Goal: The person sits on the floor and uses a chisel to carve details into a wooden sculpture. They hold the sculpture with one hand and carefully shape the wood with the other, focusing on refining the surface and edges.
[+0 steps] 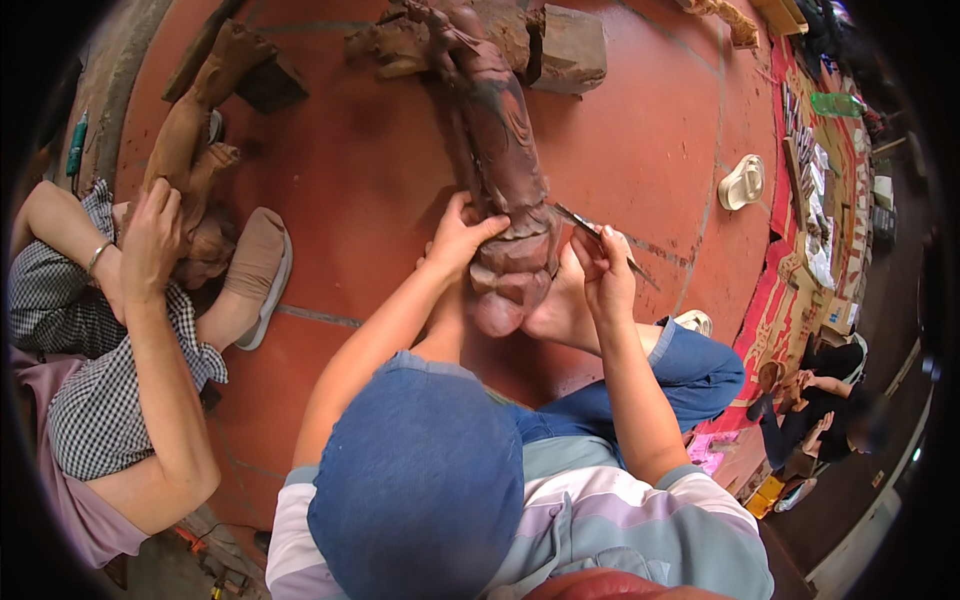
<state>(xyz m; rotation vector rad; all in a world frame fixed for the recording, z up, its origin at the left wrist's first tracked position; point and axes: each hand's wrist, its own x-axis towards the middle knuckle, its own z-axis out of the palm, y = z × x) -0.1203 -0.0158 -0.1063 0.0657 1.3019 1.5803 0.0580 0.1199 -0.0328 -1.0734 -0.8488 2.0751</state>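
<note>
A reddish-brown carved wooden figure (505,120) stretches away from me on the floor, its rounded near end between my bare feet. My left hand (462,238) grips its left side just above the near end, thumb laid over the top. In my right hand (607,268) is a thin dark brush-like tool (640,270), pinched between thumb and fingers. Its tip points up and left and lies close to the right side of the carving; I cannot tell whether it touches. The underside of the carving is hidden.
A wooden block (570,50) stands at the carving's far end. At left, a person's hand (152,235) rests on a lighter wooden carving (190,130). Right of me lie a cream clog (741,182) and a red patterned mat (765,330) with tools on it. Other people sit far right.
</note>
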